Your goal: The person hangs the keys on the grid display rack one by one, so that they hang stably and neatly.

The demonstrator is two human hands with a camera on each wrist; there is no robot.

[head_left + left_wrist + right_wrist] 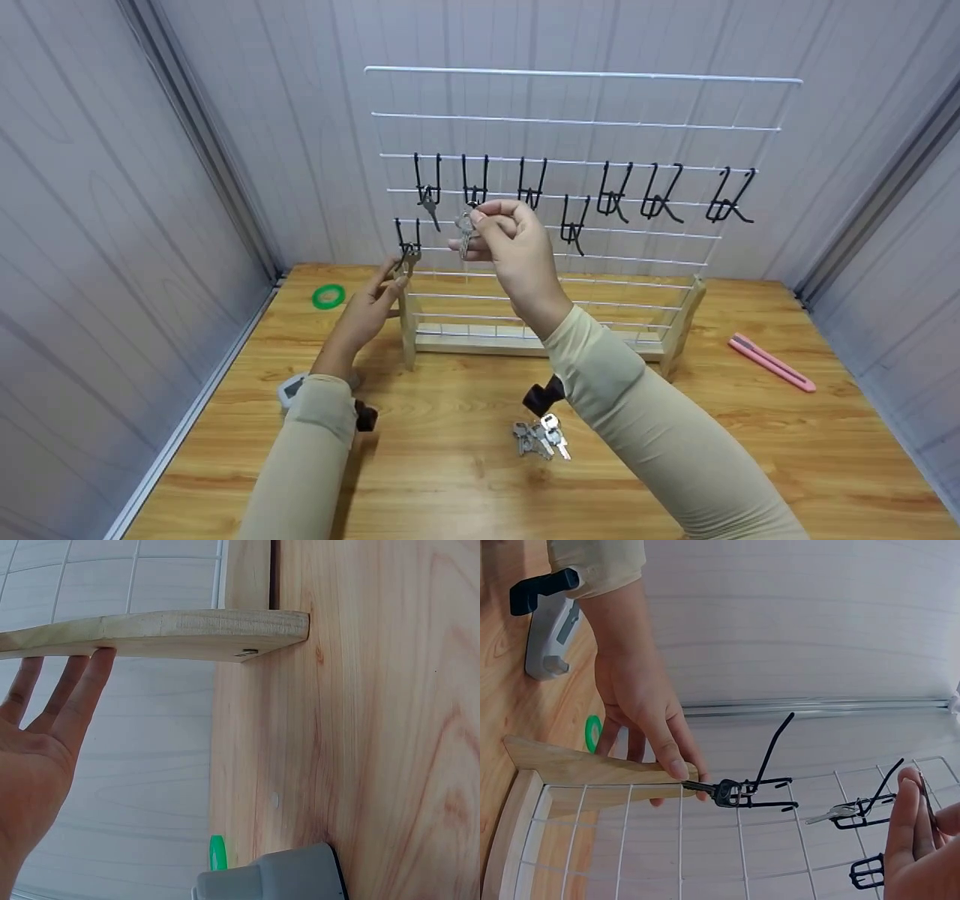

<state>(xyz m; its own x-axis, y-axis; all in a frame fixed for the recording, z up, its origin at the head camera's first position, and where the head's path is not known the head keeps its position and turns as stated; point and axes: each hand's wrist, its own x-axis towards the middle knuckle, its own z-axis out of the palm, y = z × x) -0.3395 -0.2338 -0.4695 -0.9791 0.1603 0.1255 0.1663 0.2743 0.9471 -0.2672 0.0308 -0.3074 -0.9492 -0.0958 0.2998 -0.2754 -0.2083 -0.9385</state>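
Note:
Near the second hook of a white wire rack, my right hand pinches a silver key between thumb and fingers. In the right wrist view that key shows only edge-on. My left hand holds the rack's wooden side post, thumb on one side and fingers on the other. Just above it, a key hangs from the lower left black hook. Another key hangs on the upper left hook. Several loose keys lie piled on the wooden table.
More black hooks line the rack to the right, their prongs jutting forward. A green tape ring lies left of the rack. A grey-white device sits by the left forearm. At the right lies a pink utility knife.

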